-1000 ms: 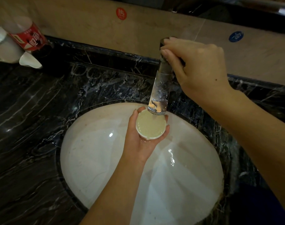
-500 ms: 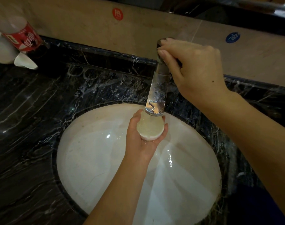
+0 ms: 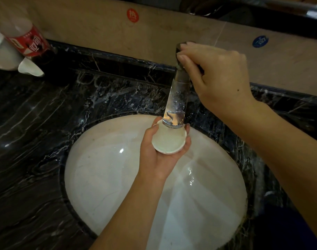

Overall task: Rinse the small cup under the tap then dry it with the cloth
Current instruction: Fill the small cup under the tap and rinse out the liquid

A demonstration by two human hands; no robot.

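Note:
A small white cup rests in my left hand, held right under the spout of the chrome tap, over the white basin. The cup's mouth tilts toward me and its far rim is hidden behind the spout. My right hand is wrapped around the top of the tap, fingers closed on its handle. No cloth shows in the view.
Black marble counter surrounds the basin. At the back left stand a bottle with a red label, a white container and a small white cup on its side. A beige wall runs behind, with red and blue round stickers.
The cup has tipped more toward me under the spout. My right hand has stayed on the tap's top. The camera has shifted slightly.

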